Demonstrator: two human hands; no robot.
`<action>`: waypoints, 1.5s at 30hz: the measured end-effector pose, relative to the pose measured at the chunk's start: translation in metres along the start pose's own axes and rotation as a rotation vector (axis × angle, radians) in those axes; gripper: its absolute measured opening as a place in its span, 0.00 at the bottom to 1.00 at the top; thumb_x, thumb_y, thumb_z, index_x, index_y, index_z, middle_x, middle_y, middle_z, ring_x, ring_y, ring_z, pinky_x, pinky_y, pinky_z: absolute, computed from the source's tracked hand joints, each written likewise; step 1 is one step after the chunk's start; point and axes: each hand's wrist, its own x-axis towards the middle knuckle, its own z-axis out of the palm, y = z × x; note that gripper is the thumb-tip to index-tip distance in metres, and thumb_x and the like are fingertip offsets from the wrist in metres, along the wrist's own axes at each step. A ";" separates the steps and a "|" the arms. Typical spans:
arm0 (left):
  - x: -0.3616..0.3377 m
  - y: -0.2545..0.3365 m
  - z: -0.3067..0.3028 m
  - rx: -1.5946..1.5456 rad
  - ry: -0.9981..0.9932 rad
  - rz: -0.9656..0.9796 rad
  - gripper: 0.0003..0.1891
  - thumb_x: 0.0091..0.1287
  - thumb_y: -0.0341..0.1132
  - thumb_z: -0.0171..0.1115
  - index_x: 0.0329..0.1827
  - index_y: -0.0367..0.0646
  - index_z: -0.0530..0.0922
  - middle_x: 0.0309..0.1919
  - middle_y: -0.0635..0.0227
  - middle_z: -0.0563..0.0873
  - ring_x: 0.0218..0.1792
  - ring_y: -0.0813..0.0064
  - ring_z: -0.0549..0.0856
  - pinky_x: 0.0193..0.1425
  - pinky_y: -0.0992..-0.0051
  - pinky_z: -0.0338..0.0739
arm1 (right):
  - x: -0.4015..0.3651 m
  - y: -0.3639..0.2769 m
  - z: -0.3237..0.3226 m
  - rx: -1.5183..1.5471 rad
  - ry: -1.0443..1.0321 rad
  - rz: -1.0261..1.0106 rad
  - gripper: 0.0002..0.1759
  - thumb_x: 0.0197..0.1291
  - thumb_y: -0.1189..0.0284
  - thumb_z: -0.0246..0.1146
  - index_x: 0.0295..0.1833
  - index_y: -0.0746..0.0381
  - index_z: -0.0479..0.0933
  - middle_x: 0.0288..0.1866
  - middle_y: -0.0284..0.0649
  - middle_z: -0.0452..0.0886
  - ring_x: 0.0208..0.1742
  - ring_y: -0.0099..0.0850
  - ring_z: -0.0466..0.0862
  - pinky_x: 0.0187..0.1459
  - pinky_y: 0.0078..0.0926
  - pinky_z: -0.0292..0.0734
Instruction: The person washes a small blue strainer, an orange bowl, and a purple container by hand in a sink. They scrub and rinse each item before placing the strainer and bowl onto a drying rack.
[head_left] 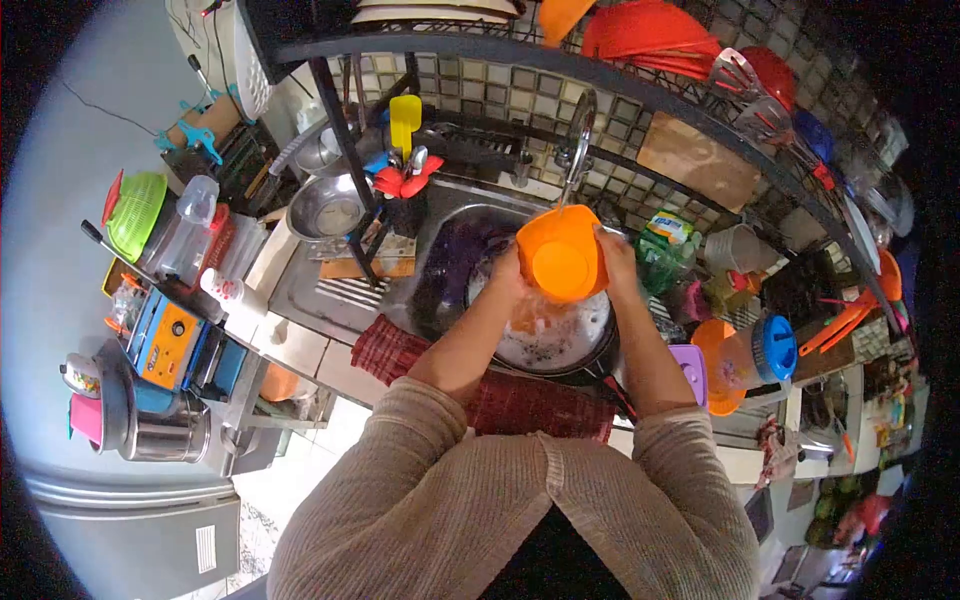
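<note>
Both my hands grip an orange plastic bowl (562, 268) under the tap (580, 140), one on each side of it. My left hand (508, 270) is closed on its left edge and my right hand (617, 264) on its right edge. The bowl is tilted, its round base facing me. Below it in the metal sink (437, 240) lies a dark pan (560, 362) full of white suds, its handle pointing toward my right forearm. The fingers behind the bowl are partly hidden.
A dark rack bar (540, 48) crosses above the sink. Left stand a metal bowl (328, 208) and a utensil holder (404, 212). Right are a green bottle (665, 250), a purple lid (690, 370) and a blue-lidded container (765, 350). A red cloth (390, 350) lies along the front edge.
</note>
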 end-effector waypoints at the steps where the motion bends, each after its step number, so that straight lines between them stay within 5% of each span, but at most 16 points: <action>1: -0.014 0.003 0.010 0.004 -0.006 -0.003 0.26 0.72 0.57 0.39 0.58 0.46 0.73 0.52 0.63 0.80 0.52 0.60 0.80 0.58 0.55 0.73 | 0.000 0.001 -0.005 -0.105 0.021 -0.103 0.17 0.60 0.59 0.64 0.24 0.60 0.77 0.22 0.27 0.76 0.23 0.18 0.71 0.25 0.19 0.66; 7: -0.017 0.007 0.017 0.160 -0.066 -0.313 0.27 0.70 0.58 0.35 0.57 0.51 0.73 0.57 0.63 0.78 0.60 0.53 0.74 0.61 0.40 0.65 | -0.031 -0.024 -0.014 -0.692 0.045 -0.572 0.20 0.55 0.60 0.66 0.21 0.63 0.71 0.19 0.36 0.74 0.20 0.29 0.70 0.25 0.26 0.64; 9: -0.001 0.006 0.000 0.107 -0.360 -0.402 0.23 0.68 0.50 0.41 0.57 0.47 0.73 0.57 0.60 0.77 0.59 0.53 0.75 0.61 0.42 0.66 | -0.045 -0.048 -0.011 -0.884 0.025 -0.801 0.20 0.54 0.61 0.66 0.21 0.62 0.69 0.19 0.39 0.73 0.20 0.34 0.69 0.26 0.29 0.64; 11: 0.006 0.012 -0.008 0.076 -0.304 -0.404 0.22 0.65 0.46 0.42 0.57 0.45 0.73 0.56 0.57 0.77 0.59 0.53 0.75 0.62 0.43 0.66 | -0.060 -0.071 -0.006 -1.098 -0.307 -0.953 0.19 0.51 0.57 0.66 0.24 0.62 0.73 0.22 0.45 0.74 0.27 0.44 0.75 0.34 0.35 0.67; 16: 0.012 0.024 -0.017 0.112 -0.201 0.063 0.25 0.54 0.34 0.49 0.58 0.40 0.71 0.54 0.53 0.77 0.57 0.53 0.76 0.63 0.47 0.67 | -0.064 -0.052 -0.013 -1.371 -0.753 -0.882 0.14 0.57 0.58 0.59 0.38 0.57 0.79 0.32 0.42 0.81 0.38 0.42 0.81 0.52 0.42 0.67; 22: -0.014 0.046 -0.033 0.123 -0.468 -0.229 0.26 0.52 0.30 0.52 0.58 0.39 0.69 0.54 0.52 0.77 0.57 0.49 0.76 0.63 0.46 0.68 | -0.045 -0.063 -0.008 -1.471 -0.671 -0.972 0.10 0.49 0.62 0.64 0.36 0.55 0.79 0.39 0.38 0.80 0.49 0.38 0.77 0.57 0.44 0.62; 26: -0.022 0.036 -0.054 0.244 -0.165 -0.229 0.27 0.53 0.26 0.52 0.60 0.38 0.67 0.54 0.52 0.77 0.56 0.47 0.76 0.60 0.45 0.72 | -0.031 -0.047 -0.026 -1.524 -0.508 -0.776 0.19 0.46 0.65 0.68 0.46 0.55 0.78 0.43 0.40 0.79 0.53 0.39 0.76 0.57 0.43 0.65; 30: -0.037 0.028 -0.087 0.447 -0.157 -0.107 0.31 0.53 0.21 0.53 0.65 0.38 0.62 0.61 0.53 0.71 0.61 0.52 0.73 0.56 0.50 0.76 | -0.016 -0.032 -0.068 -1.358 -0.313 -0.560 0.19 0.52 0.66 0.63 0.52 0.54 0.78 0.47 0.46 0.80 0.49 0.47 0.80 0.47 0.43 0.75; 32: -0.047 0.018 -0.102 0.535 -0.221 0.577 0.41 0.49 0.20 0.54 0.71 0.45 0.54 0.64 0.55 0.67 0.67 0.55 0.64 0.66 0.59 0.67 | 0.015 -0.022 -0.129 -1.357 -0.150 -0.283 0.16 0.55 0.66 0.60 0.49 0.56 0.80 0.43 0.49 0.82 0.42 0.47 0.82 0.44 0.44 0.76; 33: -0.051 0.020 -0.107 0.534 -0.228 0.569 0.41 0.49 0.20 0.54 0.71 0.45 0.54 0.64 0.55 0.67 0.67 0.55 0.64 0.66 0.59 0.67 | 0.019 -0.021 -0.157 -1.412 -0.142 -0.365 0.15 0.55 0.66 0.60 0.47 0.57 0.81 0.39 0.50 0.82 0.39 0.48 0.82 0.43 0.45 0.76; 35: -0.061 0.025 -0.113 1.011 -0.134 1.018 0.44 0.45 0.16 0.52 0.72 0.46 0.55 0.64 0.52 0.66 0.66 0.53 0.65 0.70 0.64 0.60 | 0.026 -0.017 -0.219 -1.476 -0.130 -0.440 0.14 0.56 0.65 0.60 0.46 0.57 0.81 0.35 0.51 0.83 0.37 0.49 0.82 0.41 0.46 0.77; 38: -0.109 0.031 -0.085 1.366 0.067 1.121 0.43 0.45 0.17 0.53 0.71 0.44 0.55 0.62 0.49 0.66 0.65 0.49 0.64 0.70 0.62 0.58 | 0.018 -0.025 -0.266 -1.705 -0.126 -0.227 0.12 0.56 0.63 0.60 0.40 0.57 0.82 0.33 0.49 0.82 0.36 0.49 0.82 0.39 0.47 0.75; 40: -0.116 0.028 -0.081 1.386 0.086 1.153 0.42 0.48 0.17 0.54 0.71 0.44 0.55 0.62 0.47 0.67 0.65 0.47 0.65 0.70 0.62 0.58 | -0.009 -0.058 -0.247 -1.605 0.203 -0.796 0.12 0.53 0.60 0.63 0.37 0.55 0.83 0.33 0.49 0.82 0.36 0.48 0.82 0.40 0.46 0.75; 41: -0.115 0.026 -0.085 1.427 0.091 1.195 0.40 0.49 0.18 0.53 0.71 0.44 0.55 0.62 0.47 0.66 0.65 0.47 0.65 0.70 0.62 0.58 | -0.011 -0.051 -0.249 -1.610 0.207 -0.787 0.12 0.53 0.60 0.63 0.37 0.55 0.83 0.33 0.49 0.82 0.36 0.48 0.82 0.40 0.46 0.75; 43: -0.113 0.021 -0.087 1.467 0.087 1.241 0.39 0.51 0.19 0.53 0.71 0.43 0.56 0.63 0.46 0.66 0.65 0.46 0.65 0.70 0.62 0.58 | -0.012 -0.040 -0.244 -1.608 0.103 -0.139 0.17 0.46 0.62 0.67 0.40 0.59 0.77 0.32 0.46 0.80 0.40 0.45 0.81 0.37 0.43 0.76; 45: -0.111 0.017 -0.087 1.415 0.083 1.278 0.34 0.57 0.22 0.51 0.70 0.40 0.56 0.64 0.47 0.65 0.66 0.50 0.66 0.70 0.64 0.58 | -0.026 -0.043 -0.216 -1.651 0.251 -0.416 0.18 0.47 0.61 0.66 0.42 0.60 0.77 0.34 0.47 0.81 0.40 0.45 0.81 0.38 0.43 0.77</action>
